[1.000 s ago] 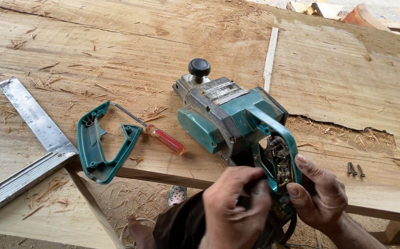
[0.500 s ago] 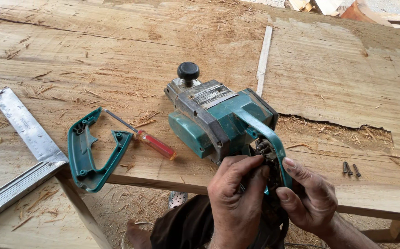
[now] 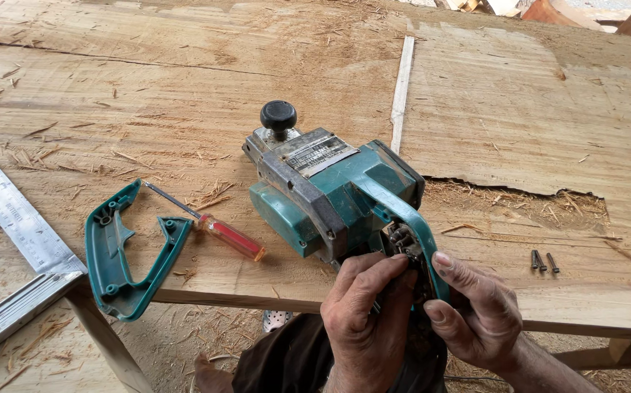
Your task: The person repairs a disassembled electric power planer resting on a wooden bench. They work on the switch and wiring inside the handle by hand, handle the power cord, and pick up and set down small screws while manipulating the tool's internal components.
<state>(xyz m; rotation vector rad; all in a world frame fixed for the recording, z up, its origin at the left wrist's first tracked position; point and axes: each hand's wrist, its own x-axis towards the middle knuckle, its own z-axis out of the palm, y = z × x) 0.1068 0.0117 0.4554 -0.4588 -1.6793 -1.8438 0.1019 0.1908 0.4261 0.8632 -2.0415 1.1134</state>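
Gripping at the near edge of the bench (image 3: 475, 109), both hands are set on the opened rear handle of a teal electric planer (image 3: 333, 196). The left hand (image 3: 366, 320) is curled, its fingers pressed into the exposed switch cavity; whether a small part is pinched there cannot be told. The right hand (image 3: 475, 313) is wrapped narrowly round the remaining handle half, thumb on top. The planer lies directly ahead of the hands, touching them, its long axis running away and to the left, toward a black front knob (image 3: 278, 115). Both hands are equally near.

Left of the left hand, a red-handled screwdriver (image 3: 217, 231) is laid, blade pointing away and left. Further left, the detached teal handle cover (image 3: 122, 251) is laid flat. Beyond it, well apart, a steel square (image 3: 21, 225) is placed.

Right of the right hand, a few dark screws (image 3: 541, 260) are laid together.

Surface: rough pale planks with shavings, a thin wood strip (image 3: 402, 91) ahead of the planer. Below the bench edge, a sawdust-strewn floor is seen.
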